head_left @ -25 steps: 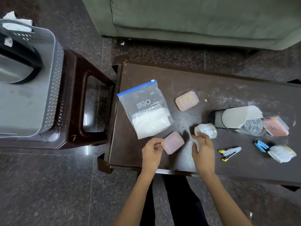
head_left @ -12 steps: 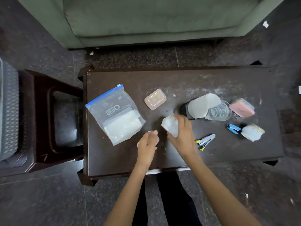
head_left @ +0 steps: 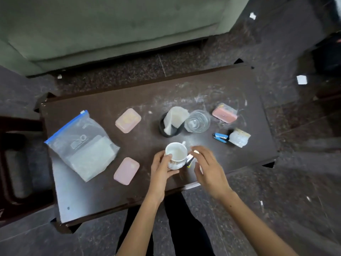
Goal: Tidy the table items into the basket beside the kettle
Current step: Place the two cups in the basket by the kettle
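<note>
Dark speckled stone flooring fills the head view, with a green sofa [head_left: 110, 26] across the top of the frame and a low dark-brown table [head_left: 184, 95] below it, its top smeared with pale streaks.

At the left of the table lies a clear zip bag [head_left: 83, 145] with a blue seal, holding something white. Just right of it, toward the table's far side, sits a pink lidded box [head_left: 128, 120]; a second pink box [head_left: 126, 170] lies near the front edge. At centre stands a black cup [head_left: 170, 124] with a white paper or cloth tucked into it, and touching its right side is a clear glass [head_left: 197, 121]. Further right lies a pink soap bar in clear wrap [head_left: 224, 113]. Below that, a blue stapler [head_left: 220, 138] lies just beside a white ceramic cup tipped on its side [head_left: 239, 138].

Near the front edge, the left hand [head_left: 162, 167] grips a white teacup [head_left: 176, 155] upright by its rim and wall, thumb over the lip; the cup's handle points away from the person. The right hand [head_left: 208, 167] is blurred, fingers spread and relaxed just right of the teacup, holding nothing that can be made out. A small white, black and yellow item, probably a stapler [head_left: 190, 160], shows between the teacup and the right hand.

A dark stool [head_left: 16, 163] sits at the left edge. Neither basket nor kettle is in frame.
</note>
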`<state>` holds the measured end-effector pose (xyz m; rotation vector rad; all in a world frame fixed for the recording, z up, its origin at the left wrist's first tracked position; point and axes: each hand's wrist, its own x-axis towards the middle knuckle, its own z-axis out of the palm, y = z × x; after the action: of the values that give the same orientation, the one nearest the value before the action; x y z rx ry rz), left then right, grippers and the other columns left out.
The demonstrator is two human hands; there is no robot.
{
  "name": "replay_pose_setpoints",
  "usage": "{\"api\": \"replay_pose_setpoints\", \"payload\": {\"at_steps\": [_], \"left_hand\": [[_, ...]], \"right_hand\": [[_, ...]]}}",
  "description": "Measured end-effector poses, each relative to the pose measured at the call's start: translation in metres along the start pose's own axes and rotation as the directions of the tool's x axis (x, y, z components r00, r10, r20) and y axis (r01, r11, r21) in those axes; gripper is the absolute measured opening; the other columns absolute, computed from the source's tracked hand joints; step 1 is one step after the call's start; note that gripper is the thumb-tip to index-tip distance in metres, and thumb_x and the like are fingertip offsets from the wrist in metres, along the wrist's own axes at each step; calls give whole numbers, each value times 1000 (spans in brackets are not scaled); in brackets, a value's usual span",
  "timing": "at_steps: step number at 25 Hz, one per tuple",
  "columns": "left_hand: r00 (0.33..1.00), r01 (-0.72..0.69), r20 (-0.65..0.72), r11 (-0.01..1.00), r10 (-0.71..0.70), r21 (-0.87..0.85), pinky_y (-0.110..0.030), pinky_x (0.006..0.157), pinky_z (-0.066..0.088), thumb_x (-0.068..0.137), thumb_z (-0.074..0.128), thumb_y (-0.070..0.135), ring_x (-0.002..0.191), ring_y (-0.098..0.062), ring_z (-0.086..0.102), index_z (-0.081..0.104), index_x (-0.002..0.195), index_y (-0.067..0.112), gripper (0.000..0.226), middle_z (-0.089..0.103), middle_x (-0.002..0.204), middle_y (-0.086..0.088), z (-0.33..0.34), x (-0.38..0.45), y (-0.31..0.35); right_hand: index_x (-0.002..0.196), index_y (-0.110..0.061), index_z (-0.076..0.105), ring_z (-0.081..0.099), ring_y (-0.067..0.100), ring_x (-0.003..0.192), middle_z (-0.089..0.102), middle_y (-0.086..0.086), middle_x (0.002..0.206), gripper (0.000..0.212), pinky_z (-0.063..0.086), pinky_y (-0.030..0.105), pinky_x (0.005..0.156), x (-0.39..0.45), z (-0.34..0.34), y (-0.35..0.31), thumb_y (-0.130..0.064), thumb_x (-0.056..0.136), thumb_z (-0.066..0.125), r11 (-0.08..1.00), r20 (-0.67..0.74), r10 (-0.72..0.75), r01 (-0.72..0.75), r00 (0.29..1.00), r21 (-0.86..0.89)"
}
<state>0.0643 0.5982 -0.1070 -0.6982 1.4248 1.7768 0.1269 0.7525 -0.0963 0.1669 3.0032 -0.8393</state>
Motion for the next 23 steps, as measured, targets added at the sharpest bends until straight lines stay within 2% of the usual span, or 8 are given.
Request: {"api": "replay_pose_setpoints", "payload": {"at_steps": [3,7,9,11,13,16,19,23], "left_hand": [[999,-40,-2,999,40,33,-27,68,56,92,54,18,105,-31,63,60,111,16,20,61,116,-15,24,0,-5],[999,-38,32,993,34,116,-22,65,55,91,52,10,101,-29,64,61,111,14,22,63,111,-17,56,4,-11],[999,-29,47,991,23,134,-22,65,55,91,51,9,99,-29,65,61,110,15,22,63,109,-16,71,7,-16],[998,-23,56,987,14,158,-25,67,56,91,52,9,100,-30,65,62,111,16,23,64,108,-13,84,11,-23],[998,-19,67,983,7,180,-30,73,58,91,52,9,101,-30,64,61,111,16,23,65,104,-9,96,14,-26],[997,-18,77,979,3,202,-34,77,58,90,55,12,98,-26,65,62,111,16,23,65,104,-8,108,20,-30],[997,-14,71,979,0,206,-30,73,57,80,59,23,96,-21,65,64,109,17,30,65,105,-7,109,23,-33],[999,-12,48,984,4,179,-28,69,56,81,59,21,98,-25,65,66,107,18,28,67,104,-7,97,20,-35]], "right_hand": [[114,-13,57,45,18,115,56,7,124,33,54,30,78,3,-10,38,-4,83,50,979,-97,192,-198,977,-51],[117,-11,58,45,19,117,53,3,128,43,56,36,69,11,-18,81,6,78,54,908,-126,407,-416,905,-54],[118,-10,58,50,26,116,54,7,127,46,55,38,75,16,-21,100,7,75,55,889,-128,433,-446,892,-103],[119,-5,56,51,32,118,54,13,127,50,46,39,94,22,-21,122,6,70,60,844,-146,473,-494,869,-209],[125,-4,49,47,34,124,51,15,130,61,37,40,102,28,-20,145,1,67,67,740,-154,580,-597,800,-309],[126,-7,45,45,30,119,48,11,124,59,48,38,88,32,-27,163,-5,73,71,671,-43,680,-646,732,-364],[122,-9,47,43,28,115,48,9,120,52,50,39,75,24,-34,162,-11,75,70,723,72,661,-610,747,-324],[117,-12,55,51,26,99,58,6,108,62,53,36,54,-3,-37,137,-6,59,77,834,22,499,-473,866,-283]]}}
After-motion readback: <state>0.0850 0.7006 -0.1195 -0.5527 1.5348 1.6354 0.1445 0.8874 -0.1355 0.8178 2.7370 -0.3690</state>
